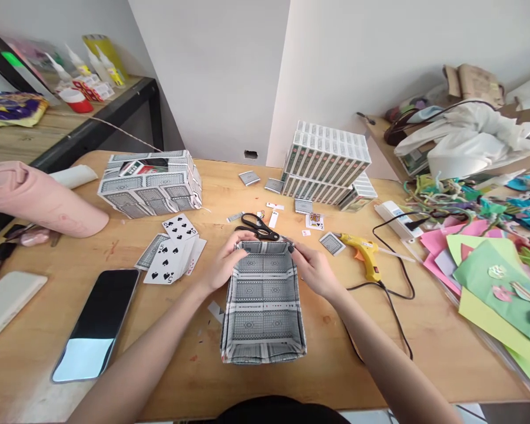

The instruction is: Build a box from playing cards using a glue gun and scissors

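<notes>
An open grey rectangular box built from patterned playing-card backs (263, 306) is sitting on the wooden surface (424, 341) at lower centre of the frame. The left hand (224, 264) and right hand (314, 270) are gripping its far corners, fingers curled over the rim. Black-handled scissors (258, 226) are lying just behind it. Loose spade cards (173, 254) and a black phone (98, 323) are resting to the left, a yellow glue gun (364, 253) to the right.
</notes>
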The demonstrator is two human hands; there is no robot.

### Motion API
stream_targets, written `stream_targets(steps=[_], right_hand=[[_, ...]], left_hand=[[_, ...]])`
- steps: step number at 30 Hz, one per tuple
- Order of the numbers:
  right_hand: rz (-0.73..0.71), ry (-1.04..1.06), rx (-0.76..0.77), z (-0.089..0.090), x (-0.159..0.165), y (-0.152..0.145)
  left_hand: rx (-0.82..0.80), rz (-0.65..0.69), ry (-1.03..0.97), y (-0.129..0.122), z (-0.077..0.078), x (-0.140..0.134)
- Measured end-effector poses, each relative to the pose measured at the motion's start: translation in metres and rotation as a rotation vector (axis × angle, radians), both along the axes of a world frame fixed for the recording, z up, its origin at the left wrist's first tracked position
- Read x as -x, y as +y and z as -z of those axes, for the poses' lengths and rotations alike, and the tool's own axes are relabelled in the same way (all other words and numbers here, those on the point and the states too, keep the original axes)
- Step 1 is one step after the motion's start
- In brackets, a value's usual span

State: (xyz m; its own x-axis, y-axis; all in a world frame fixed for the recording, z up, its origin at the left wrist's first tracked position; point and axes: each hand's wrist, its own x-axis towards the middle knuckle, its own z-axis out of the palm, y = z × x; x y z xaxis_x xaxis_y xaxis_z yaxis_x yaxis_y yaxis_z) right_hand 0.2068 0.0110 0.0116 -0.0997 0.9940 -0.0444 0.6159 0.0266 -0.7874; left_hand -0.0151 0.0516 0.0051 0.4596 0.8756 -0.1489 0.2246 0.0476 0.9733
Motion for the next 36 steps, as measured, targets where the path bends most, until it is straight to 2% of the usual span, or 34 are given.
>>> stream_targets(steps=[3,7,11,14,17,23,25,28,32,36], right_hand=[[0.05,0.084,-0.032,0.01,0.002,-0.002],[0.056,0.318,-0.035,0.017,0.014,-0.005],[0.096,0.319,-0.057,0.019,0.023,-0.005],[0.096,0.303,-0.044,0.02,0.021,-0.003],[0.073,0.321,-0.004,0.017,0.015,-0.002],[0.079,0.429,0.087,0.015,0.009,0.0],[0.111,0.472,0.103,0.02,0.009,0.001],[0.223,0.527,0.086,0.026,0.008,0.007],[0.316,0.49,0.025,0.026,0.0,0.028],[0.225,0.193,0.013,0.021,-0.008,0.058]], left_hand=[[-0.018,-0.072,-0.089,-0.003,0.006,0.001],[-0.07,-0.065,-0.043,-0.005,0.013,0.0],[-0.118,-0.062,0.029,-0.002,0.013,-0.003],[-0.129,-0.06,0.001,-0.002,0.011,-0.005],[-0.09,-0.086,-0.088,-0.004,0.01,-0.007],[0.083,-0.132,-0.325,-0.002,0.019,-0.001],[0.064,-0.124,-0.31,-0.001,0.019,0.003],[-0.008,-0.051,-0.166,0.0,0.015,0.008],[-0.035,-0.048,-0.043,0.0,0.013,0.009],[-0.011,-0.096,0.013,0.0,0.008,0.006]])
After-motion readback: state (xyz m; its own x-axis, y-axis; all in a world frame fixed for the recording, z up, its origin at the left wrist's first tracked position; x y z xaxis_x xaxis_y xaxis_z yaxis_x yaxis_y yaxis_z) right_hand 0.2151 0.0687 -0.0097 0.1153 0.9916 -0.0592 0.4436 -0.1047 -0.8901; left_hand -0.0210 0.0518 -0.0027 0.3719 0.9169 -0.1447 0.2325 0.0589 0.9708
